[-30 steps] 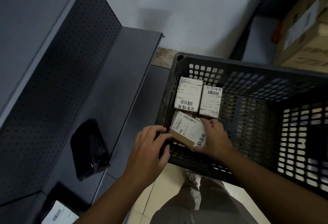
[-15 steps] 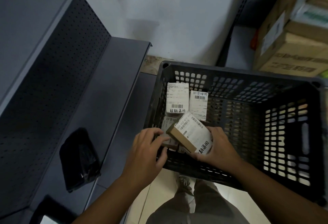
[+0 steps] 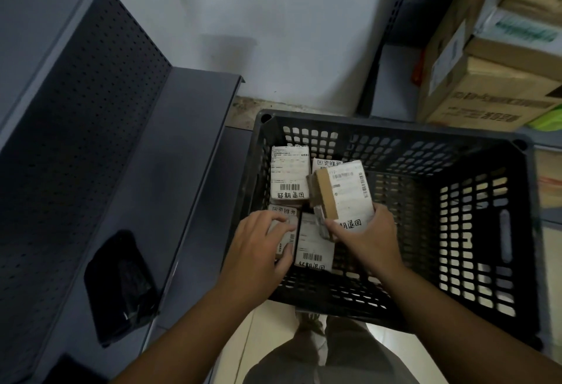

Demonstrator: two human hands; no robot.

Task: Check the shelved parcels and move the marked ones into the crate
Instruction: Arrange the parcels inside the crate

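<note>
black slotted plastic crate | right hand grasps tilted brown cardboard parcel with white label over the crate's parcels: lay flat beside them, marking up | left hand grips small white-labelled parcel, near-left corner: steady it

The person wears grey trousers and a shoe with laces. The left hand and right hand are bare, like both forearms.

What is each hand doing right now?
Left hand: grips a small parcel lying in the crate.
Right hand: holds a tilted parcel.
</note>
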